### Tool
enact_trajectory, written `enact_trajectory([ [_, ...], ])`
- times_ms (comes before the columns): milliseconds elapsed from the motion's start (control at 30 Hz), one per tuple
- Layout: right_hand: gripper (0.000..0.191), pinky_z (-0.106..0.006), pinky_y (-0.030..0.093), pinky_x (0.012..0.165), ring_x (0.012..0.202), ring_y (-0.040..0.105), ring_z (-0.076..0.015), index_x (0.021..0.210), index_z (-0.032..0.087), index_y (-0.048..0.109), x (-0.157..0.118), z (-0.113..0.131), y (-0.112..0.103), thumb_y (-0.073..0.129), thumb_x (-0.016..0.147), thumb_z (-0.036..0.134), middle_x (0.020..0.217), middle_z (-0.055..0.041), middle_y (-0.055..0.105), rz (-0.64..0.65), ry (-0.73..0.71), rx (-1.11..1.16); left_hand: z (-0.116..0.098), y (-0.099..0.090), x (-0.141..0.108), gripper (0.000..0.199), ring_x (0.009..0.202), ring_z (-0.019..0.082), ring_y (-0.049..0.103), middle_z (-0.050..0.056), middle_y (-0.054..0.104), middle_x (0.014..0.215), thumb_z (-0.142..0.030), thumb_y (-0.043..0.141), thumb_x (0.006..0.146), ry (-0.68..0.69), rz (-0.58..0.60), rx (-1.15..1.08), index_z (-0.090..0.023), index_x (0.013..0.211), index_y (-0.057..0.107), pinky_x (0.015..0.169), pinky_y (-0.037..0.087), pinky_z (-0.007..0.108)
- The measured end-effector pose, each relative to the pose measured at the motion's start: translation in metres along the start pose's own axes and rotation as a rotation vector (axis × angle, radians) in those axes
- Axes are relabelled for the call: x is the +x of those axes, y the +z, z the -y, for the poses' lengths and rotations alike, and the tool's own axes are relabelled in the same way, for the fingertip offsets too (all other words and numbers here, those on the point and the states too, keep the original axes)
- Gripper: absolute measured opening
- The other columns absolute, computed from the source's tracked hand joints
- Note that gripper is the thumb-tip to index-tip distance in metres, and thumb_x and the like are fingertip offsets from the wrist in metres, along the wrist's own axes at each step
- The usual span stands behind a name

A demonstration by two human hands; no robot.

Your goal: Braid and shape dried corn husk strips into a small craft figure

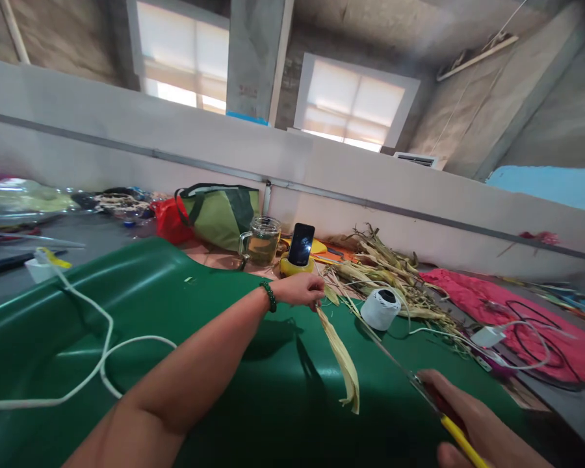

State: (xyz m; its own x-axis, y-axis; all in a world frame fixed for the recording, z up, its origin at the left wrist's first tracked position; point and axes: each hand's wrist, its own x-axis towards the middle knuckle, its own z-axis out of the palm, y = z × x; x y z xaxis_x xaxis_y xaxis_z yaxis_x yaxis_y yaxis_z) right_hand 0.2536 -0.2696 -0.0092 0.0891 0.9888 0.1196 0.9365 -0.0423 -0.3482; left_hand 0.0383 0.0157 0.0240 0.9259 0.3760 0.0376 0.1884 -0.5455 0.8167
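Observation:
My left hand point(299, 289), with a green bead bracelet at the wrist, is closed on the top of a pale dried husk strip point(340, 357), which hangs down over the green mat point(209, 318). At the lower right my right hand point(472, 416) is wrapped round a tool with a yellow handle point(461, 442) and a thin metal front that points up and left. A white thread spool point(380, 309) stands between the hands, farther back. Behind it lies a heap of dried husks point(390, 266).
A phone point(301, 244) leans upright on a yellow holder beside a glass mug point(263, 240). Behind are a green bag point(219, 214) and a red bag point(173, 220). Pink cloth point(517, 318) with cables lies right; a white cable point(108, 331) crosses the mat's left side.

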Motion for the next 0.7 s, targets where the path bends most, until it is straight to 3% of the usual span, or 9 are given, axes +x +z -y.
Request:
enact_trajectory([
  [133, 0.046, -0.030, 0.054, 0.071, 0.080, 0.069, -0.0264, 0.106, 0.025, 0.061, 0.031, 0.023, -0.011, 0.067, 0.067, 0.050, 0.098, -0.0084, 0.072, 0.064, 0.049, -0.095, -0.003, 0.001, -0.001, 0.016, 0.059, 0.009, 0.061, -0.002, 0.058, 0.068, -0.014, 0.047, 0.085, 0.010, 0.049, -0.003, -0.016, 0.070, 0.043, 0.060, 0.047, 0.021],
  [267, 0.042, -0.032, 0.053, 0.065, 0.076, 0.070, -0.0272, 0.099, 0.025, 0.063, 0.050, 0.024, -0.003, 0.072, 0.065, 0.049, 0.099, -0.0089, 0.072, 0.031, 0.027, -0.244, -0.006, 0.003, -0.003, 0.017, 0.058, 0.008, 0.061, -0.003, 0.059, 0.068, -0.013, 0.049, 0.085, 0.022, 0.098, -0.041, -0.016, 0.070, 0.042, 0.059, 0.048, 0.021],
  [500, 0.049, -0.038, 0.054, 0.067, 0.080, 0.070, -0.0342, 0.104, 0.024, 0.064, 0.064, 0.022, 0.002, 0.072, 0.065, 0.051, 0.101, -0.0117, 0.072, 0.034, 0.021, -0.436, -0.012, 0.005, -0.006, 0.014, 0.062, 0.009, 0.064, -0.003, 0.060, 0.066, -0.014, 0.051, 0.085, 0.054, 0.152, -0.040, -0.015, 0.073, 0.046, 0.061, 0.048, 0.020],
  [700, 0.047, -0.037, 0.053, 0.065, 0.080, 0.071, -0.0339, 0.103, 0.024, 0.064, 0.070, 0.027, 0.001, 0.072, 0.066, 0.051, 0.105, -0.0102, 0.072, 0.060, 0.016, -0.490, -0.012, 0.006, -0.006, 0.013, 0.061, 0.011, 0.064, -0.003, 0.061, 0.061, -0.015, 0.054, 0.083, 0.069, 0.188, -0.012, -0.016, 0.071, 0.049, 0.061, 0.049, 0.022],
])
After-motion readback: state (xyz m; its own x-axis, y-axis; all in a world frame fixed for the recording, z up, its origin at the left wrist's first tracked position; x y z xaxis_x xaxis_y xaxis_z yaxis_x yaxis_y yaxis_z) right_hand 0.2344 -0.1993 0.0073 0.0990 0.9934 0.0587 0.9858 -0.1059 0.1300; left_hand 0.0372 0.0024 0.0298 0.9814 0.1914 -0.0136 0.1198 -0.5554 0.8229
